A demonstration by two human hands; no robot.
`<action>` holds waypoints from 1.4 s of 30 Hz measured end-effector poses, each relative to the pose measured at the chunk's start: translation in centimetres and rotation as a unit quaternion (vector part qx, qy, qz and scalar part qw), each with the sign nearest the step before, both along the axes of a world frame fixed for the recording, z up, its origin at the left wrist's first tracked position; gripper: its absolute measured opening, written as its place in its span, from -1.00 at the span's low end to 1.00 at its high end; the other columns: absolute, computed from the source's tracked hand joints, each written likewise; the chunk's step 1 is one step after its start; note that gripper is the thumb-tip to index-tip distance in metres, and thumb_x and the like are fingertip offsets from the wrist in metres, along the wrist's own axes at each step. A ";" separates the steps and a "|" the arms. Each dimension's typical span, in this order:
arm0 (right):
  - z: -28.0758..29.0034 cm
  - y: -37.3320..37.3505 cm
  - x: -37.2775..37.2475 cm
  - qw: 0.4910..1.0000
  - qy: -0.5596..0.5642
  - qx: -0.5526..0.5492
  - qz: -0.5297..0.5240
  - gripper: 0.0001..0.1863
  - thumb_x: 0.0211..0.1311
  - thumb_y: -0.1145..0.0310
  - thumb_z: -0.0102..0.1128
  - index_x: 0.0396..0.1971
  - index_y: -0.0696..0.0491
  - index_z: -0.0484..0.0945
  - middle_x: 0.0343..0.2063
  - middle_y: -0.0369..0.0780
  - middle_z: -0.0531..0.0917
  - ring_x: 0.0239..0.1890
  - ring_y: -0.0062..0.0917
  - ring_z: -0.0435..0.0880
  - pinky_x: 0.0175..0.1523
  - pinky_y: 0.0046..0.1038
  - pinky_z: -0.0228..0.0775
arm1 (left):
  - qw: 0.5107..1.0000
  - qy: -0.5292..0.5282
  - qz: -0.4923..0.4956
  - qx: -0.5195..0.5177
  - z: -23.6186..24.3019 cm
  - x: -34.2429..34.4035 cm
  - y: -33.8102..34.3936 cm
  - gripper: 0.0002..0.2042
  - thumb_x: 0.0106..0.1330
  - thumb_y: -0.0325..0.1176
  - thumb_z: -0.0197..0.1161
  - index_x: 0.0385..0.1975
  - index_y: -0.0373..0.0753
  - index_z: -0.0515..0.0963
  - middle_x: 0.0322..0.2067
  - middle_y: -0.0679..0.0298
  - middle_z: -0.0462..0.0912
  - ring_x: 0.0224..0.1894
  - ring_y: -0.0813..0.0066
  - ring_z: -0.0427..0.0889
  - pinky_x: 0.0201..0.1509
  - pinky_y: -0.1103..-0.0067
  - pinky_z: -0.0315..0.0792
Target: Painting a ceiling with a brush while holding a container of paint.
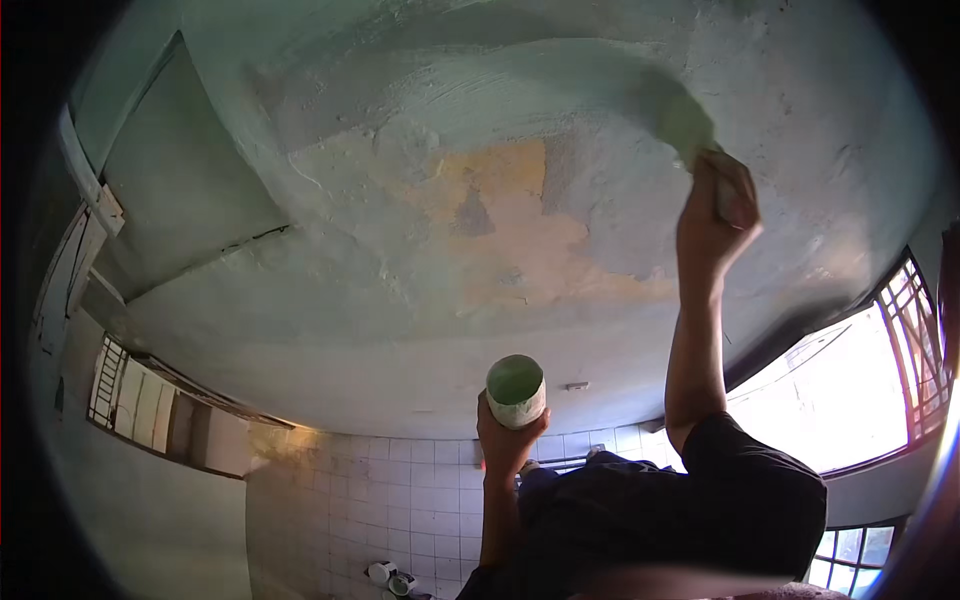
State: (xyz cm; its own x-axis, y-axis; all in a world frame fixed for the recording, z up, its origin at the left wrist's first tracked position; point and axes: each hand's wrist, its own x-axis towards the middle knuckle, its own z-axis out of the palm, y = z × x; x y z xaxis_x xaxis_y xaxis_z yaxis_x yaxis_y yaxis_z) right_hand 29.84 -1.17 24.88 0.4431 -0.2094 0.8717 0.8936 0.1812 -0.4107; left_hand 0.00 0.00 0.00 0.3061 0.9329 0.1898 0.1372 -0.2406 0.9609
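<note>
My left hand point(506, 440) is wrapped round a small round tub point(518, 410), held upright below the wall patch, with pale green paint inside and drips down its outside. Up at the right, my right hand point(722, 195) grips a wide paintbrush point(688, 125), its green-coated bristles against the wall point(600, 330). A wet, lighter green streak point(530, 75) arcs leftward from the brush. Below that streak lies a bare, peeled patch point(515, 215) of yellowish and pinkish plaster. The bristle edge is slightly blurred.
A bright window with a grille point(905, 340) opens at the right, and a barred opening point(110, 380) shows at the left. White tiles point(410, 500) cover the floor below. Several small containers point(395, 580) stand on it. A boxed-out panel point(200, 190) is at upper left.
</note>
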 end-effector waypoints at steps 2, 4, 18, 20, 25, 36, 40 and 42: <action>0.1 0.3 -0.5 0.998 -0.024 0.014 -0.053 -0.85 0.31 0.66 0.26 -0.23 0.18 0.76 -0.25 -0.15 0.77 -0.27 -0.45 0.78 -0.20 -0.44 0.65 | 1.000 -0.013 0.002 0.005 -0.1 -0.2 -0.3 -0.24 -0.05 -0.33 0.71 0.17 -0.28 0.40 0.00 0.11 0.67 0.01 0.28 0.72 0.06 0.36 0.66; 0.3 2.1 -1.2 0.994 -0.087 -0.010 -0.068 -0.86 0.26 0.66 0.28 -0.23 0.17 0.73 -0.25 -0.12 0.75 -0.31 -0.43 0.77 -0.25 -0.40 0.66 | 1.000 -0.021 0.008 0.001 -0.5 0.6 -0.6 -0.24 -0.05 -0.33 0.71 0.16 -0.29 0.41 0.00 0.11 0.67 0.00 0.29 0.72 0.06 0.36 0.65; 0.2 16.6 -19.6 0.902 -0.189 -0.151 0.357 -0.90 0.03 0.64 0.28 -0.45 0.12 0.63 -0.25 -0.09 0.74 -0.20 -0.15 0.75 -0.14 -0.23 0.69 | 0.999 -0.015 0.016 -0.043 1.2 0.9 -1.1 -0.16 -0.08 -0.26 0.72 0.23 -0.29 0.39 0.06 0.06 0.63 0.09 0.17 0.68 0.20 0.27 0.55; 0.6 16.2 -15.0 0.926 -0.233 -0.076 0.286 -0.85 0.08 0.71 0.24 -0.38 0.17 0.69 -0.29 -0.09 0.79 -0.20 -0.21 0.80 -0.22 -0.30 0.68 | 0.997 -0.005 0.023 -0.075 1.6 1.1 -1.5 -0.17 -0.08 -0.27 0.72 0.23 -0.29 0.40 0.06 0.07 0.64 0.08 0.19 0.68 0.20 0.29 0.55; 2.8 6.5 -1.3 0.949 -0.008 -0.010 0.314 -0.91 0.29 0.56 0.32 -0.27 0.15 0.78 -0.34 -0.24 0.80 -0.28 -0.67 0.69 -0.17 -0.50 0.55 | 0.999 -0.017 -0.003 -0.037 2.0 1.2 -1.5 -0.20 -0.06 -0.29 0.71 0.21 -0.30 0.42 0.06 0.09 0.64 0.08 0.22 0.68 0.19 0.31 0.56; 5.6 5.6 -1.5 0.981 -0.134 -0.069 -0.123 -0.83 0.10 0.57 0.24 -0.32 0.09 0.74 -0.34 -0.08 0.74 -0.39 -0.35 0.77 -0.36 -0.31 0.68 | 0.998 -0.032 -0.016 -0.046 1.6 1.6 -1.4 -0.20 -0.05 -0.30 0.71 0.21 -0.31 0.42 0.04 0.10 0.65 0.08 0.25 0.68 0.19 0.33 0.56; 4.7 12.6 -11.6 0.965 -0.214 -0.143 0.042 -0.84 0.02 0.52 0.38 -0.33 0.12 0.68 -0.34 -0.11 0.69 -0.17 -0.22 0.75 -0.08 -0.17 0.68 | 0.999 -0.033 -0.007 -0.039 1.0 1.8 -0.9 -0.19 -0.06 -0.27 0.72 0.21 -0.31 0.41 0.04 0.09 0.65 0.07 0.22 0.69 0.19 0.31 0.56; 4.8 15.8 -17.8 0.933 -0.233 -0.224 0.158 -0.89 0.02 0.49 0.39 -0.40 0.09 0.68 -0.35 -0.11 0.69 -0.16 -0.18 0.73 -0.05 -0.19 0.65 | 0.998 -0.032 -0.003 -0.058 1.2 1.7 -1.3 -0.18 -0.07 -0.26 0.72 0.21 -0.31 0.41 0.04 0.08 0.64 0.07 0.21 0.69 0.19 0.30 0.56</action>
State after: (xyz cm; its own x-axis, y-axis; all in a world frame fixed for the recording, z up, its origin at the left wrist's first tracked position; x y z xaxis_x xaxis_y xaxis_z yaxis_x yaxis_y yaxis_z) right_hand 12.06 14.64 29.69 -0.0276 0.2995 0.9537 0.9253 0.3685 -0.0890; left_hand 1.69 -1.26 1.16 0.3020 0.9481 0.0996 0.0730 -0.1272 0.9892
